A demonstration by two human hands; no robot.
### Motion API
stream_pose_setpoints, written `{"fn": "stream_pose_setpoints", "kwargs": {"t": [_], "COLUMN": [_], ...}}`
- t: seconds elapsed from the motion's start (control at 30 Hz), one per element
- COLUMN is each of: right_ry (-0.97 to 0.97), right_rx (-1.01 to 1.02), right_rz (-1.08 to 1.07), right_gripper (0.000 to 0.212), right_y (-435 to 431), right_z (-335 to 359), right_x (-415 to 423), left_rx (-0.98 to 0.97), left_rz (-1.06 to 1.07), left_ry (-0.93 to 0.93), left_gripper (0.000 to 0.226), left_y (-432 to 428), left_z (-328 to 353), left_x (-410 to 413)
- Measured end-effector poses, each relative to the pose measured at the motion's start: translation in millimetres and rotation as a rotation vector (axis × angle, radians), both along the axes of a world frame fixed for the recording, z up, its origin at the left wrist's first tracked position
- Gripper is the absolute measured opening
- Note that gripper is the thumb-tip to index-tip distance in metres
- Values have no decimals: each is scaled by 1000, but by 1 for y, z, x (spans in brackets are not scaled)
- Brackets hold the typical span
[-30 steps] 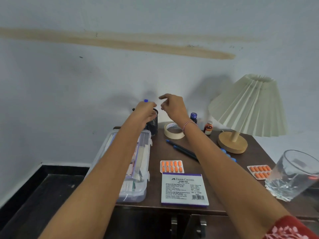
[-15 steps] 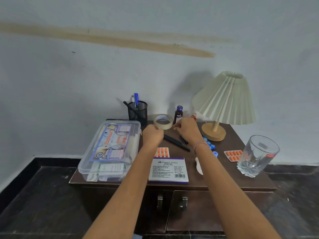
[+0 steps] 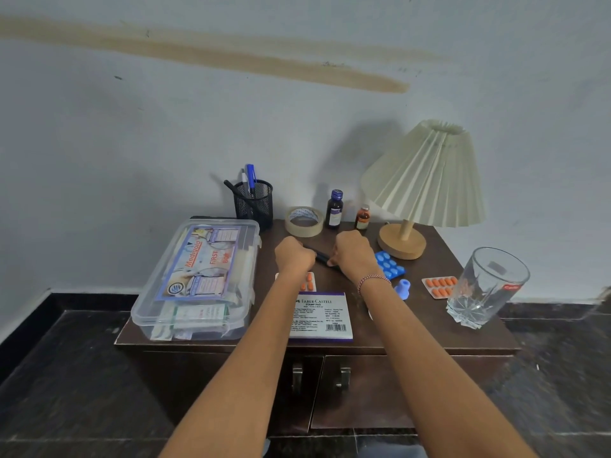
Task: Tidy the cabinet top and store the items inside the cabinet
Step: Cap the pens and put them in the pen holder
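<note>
On the dark wooden cabinet top, a dark pen lies between my two hands. My left hand is curled into a fist over the pen's left end. My right hand is closed on its right end. An orange pill strip is partly hidden under my left wrist, and a white Faber-Castell stamp pad box lies between my forearms. A clear first aid box fills the left side. The cabinet doors below are shut.
Along the back stand a mesh pen holder, a tape roll, a dark bottle, a small orange bottle and a lamp. Blue pill strip, blue cap, orange strip and a glass lie right.
Both hands came down from the pen holder at the back to the dark pens in the middle of the top and closed there. The view pulled back.
</note>
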State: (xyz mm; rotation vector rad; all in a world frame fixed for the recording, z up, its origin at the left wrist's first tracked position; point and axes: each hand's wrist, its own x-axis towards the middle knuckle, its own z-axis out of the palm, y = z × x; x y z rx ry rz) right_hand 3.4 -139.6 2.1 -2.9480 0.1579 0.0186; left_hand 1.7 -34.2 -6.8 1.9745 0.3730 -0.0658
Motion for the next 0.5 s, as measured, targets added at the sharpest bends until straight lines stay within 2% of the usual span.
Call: {"fn": "stream_pose_setpoints", "kwargs": {"t": [0.13, 0.3, 0.4, 0.5], "right_ry": [31, 30, 30, 22], "right_rx": [-11, -14, -8, 6], "right_rz": [-3, -6, -9, -3], "right_gripper": [49, 53, 53, 50], "right_y": [-1, 0, 1, 0], "right_z": [-2, -5, -5, -4], "right_x": [2, 1, 0, 0], "left_rx": [23, -101, -216, -239], "left_rz": [16, 63, 92, 117], "left_ry": [24, 89, 100, 115], "left_gripper": [33, 19, 27, 33], "left_y": [1, -1, -4, -4], "left_z": [-3, -4, -4, -5], "left_x": [3, 2, 3, 4]}}
